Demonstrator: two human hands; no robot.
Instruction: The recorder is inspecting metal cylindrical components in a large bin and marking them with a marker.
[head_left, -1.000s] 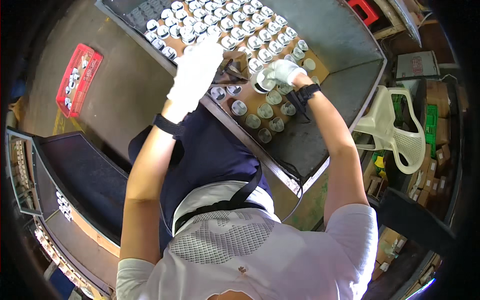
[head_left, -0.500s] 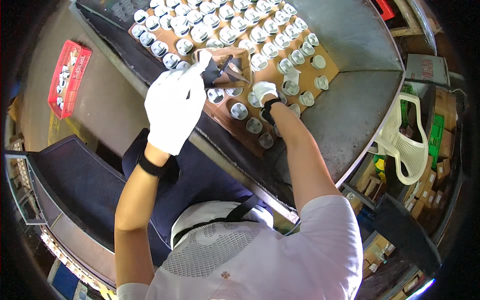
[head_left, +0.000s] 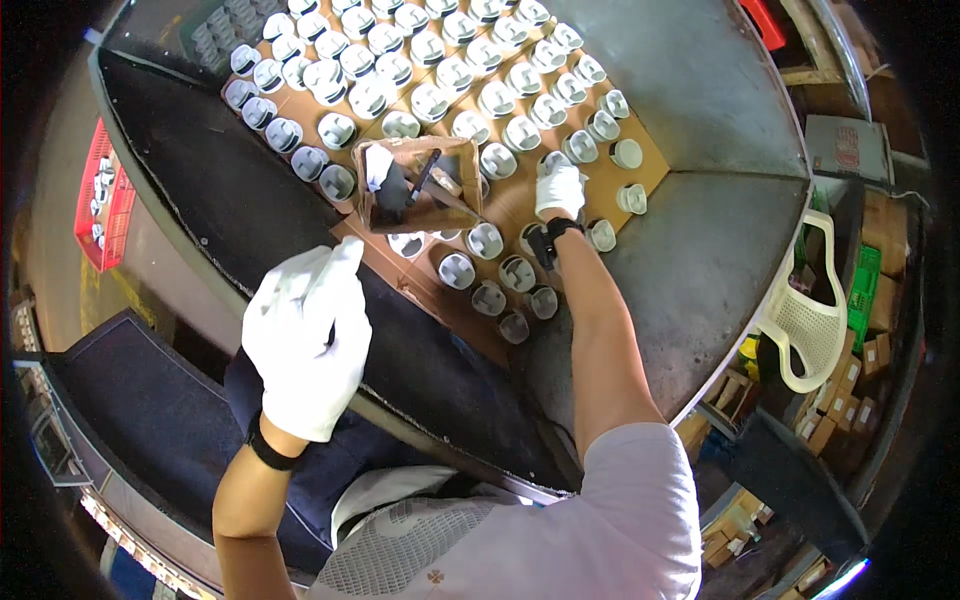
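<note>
Grey-white metal pistons (head_left: 430, 102) stand in rough rows on brown cardboard. My right hand (head_left: 560, 192), in a white glove, reaches in among them. Its fingers are bent down right beside one piston (head_left: 553, 162); what they grip is hidden under the glove. My left hand (head_left: 308, 335), also gloved, is raised near the dark front edge of the bin, in front of the pistons. Its fingers are curled together, and anything between them is too small or hidden to tell. Between my hands sits an open cardboard box (head_left: 420, 220) holding a black-handled tool (head_left: 425, 172) and a white cloth (head_left: 378, 165).
Grey metal walls (head_left: 700, 260) and a black padded edge (head_left: 200, 200) border the bin. A red crate (head_left: 120, 215) with parts stands on the floor at the left. A cream plastic chair (head_left: 805, 330) and cardboard boxes (head_left: 835, 410) are at the right.
My left hand has drawn back from the box toward the bin's edge. My right hand has moved farther in, over the spot where a small white piece lay among the pistons. The view has shifted.
</note>
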